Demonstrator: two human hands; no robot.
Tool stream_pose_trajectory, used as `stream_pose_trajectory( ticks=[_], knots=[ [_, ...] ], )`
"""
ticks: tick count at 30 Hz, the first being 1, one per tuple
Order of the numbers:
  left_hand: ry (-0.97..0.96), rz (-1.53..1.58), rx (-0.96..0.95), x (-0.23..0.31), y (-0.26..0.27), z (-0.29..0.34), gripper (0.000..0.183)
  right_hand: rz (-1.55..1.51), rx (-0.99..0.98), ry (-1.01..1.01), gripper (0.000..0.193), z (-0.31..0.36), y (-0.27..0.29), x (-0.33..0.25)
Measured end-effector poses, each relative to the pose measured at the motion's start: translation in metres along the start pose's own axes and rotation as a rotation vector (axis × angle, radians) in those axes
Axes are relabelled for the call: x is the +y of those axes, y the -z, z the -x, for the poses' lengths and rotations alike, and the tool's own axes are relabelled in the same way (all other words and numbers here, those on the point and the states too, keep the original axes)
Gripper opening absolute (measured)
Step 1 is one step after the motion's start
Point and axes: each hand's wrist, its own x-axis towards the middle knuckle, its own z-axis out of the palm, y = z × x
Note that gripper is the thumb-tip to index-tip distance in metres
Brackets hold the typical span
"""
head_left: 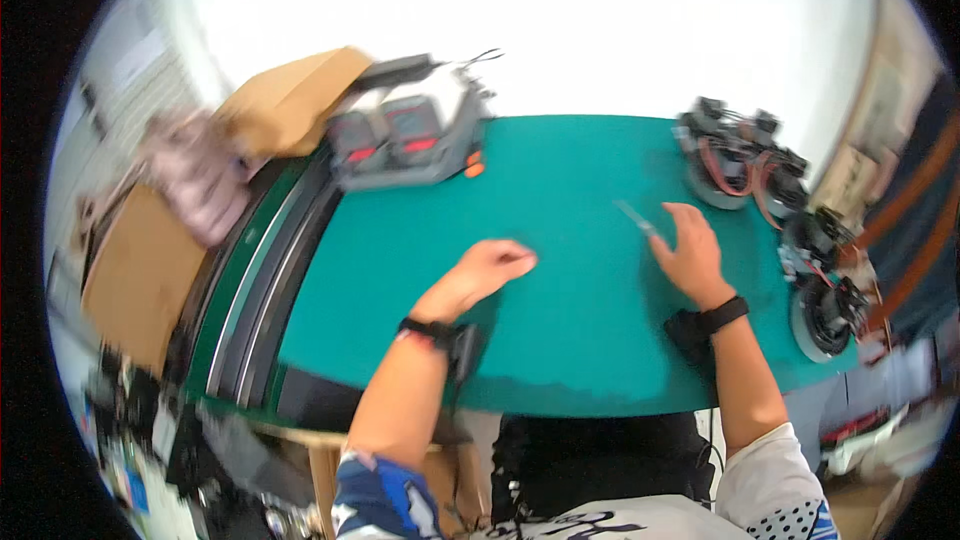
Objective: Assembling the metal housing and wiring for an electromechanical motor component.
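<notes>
Over the middle of the green mat [560,330], my left hand [487,270] has its fingers drawn together. Whatever is at its fingertips, if anything, is too blurred to make out. Farther right, my right hand [693,258] is at the near end of a thin, pale, stick-like tool [634,217] that points away and to the left. The tool meets the thumb, while the index finger arches apart from it. Motion blur hides the tool's exact kind. Both wrists wear black bands, each with a dark block attached.
A grey device with two screened units [410,135] stands at the back left, an orange item [474,165] beside it. Several round black motor-like assemblies with wires [725,165] line the right edge. Dark metal rails [265,290], a cardboard box [295,100] and a pinkish bag [195,180] are leftward.
</notes>
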Motion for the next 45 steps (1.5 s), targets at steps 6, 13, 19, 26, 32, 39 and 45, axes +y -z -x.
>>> stream_pose_trajectory(
  ticks=[6, 13, 19, 26, 32, 39, 45],
  knots=[
    [-0.016, 0.016, 0.18, 0.009, -0.015, 0.036, 0.03, -0.221, -0.128, -0.005, 0.011, 0.009, -0.006, 0.007],
    [-0.166, 0.207, 0.475, -0.001, 0.018, 0.195, 0.026, -0.36, -0.151, -0.093, 0.01, 0.021, 0.006, 0.017],
    [0.156, 0.152, 1.043, -0.078, 0.035, 0.379, 0.034, -0.372, -0.217, -0.158, 0.012, 0.022, 0.005, 0.025],
    [0.774, 0.457, 1.377, -0.2, -0.016, 0.537, 0.023, -0.438, -0.278, -0.159, 0.014, 0.021, -0.001, 0.032],
    [0.922, 0.779, 0.677, -0.246, -0.098, 0.557, 0.029, -0.463, -0.348, -0.186, 0.016, 0.018, -0.004, 0.053],
    [1.116, 0.407, 0.882, -0.389, -0.132, 0.562, 0.04, -0.337, -0.359, -0.129, 0.017, 0.016, -0.002, 0.069],
    [1.316, -0.507, 1.359, -0.366, -0.121, 0.574, 0.04, -0.353, -0.375, -0.194, 0.019, 0.014, -0.005, 0.099]
  ],
)
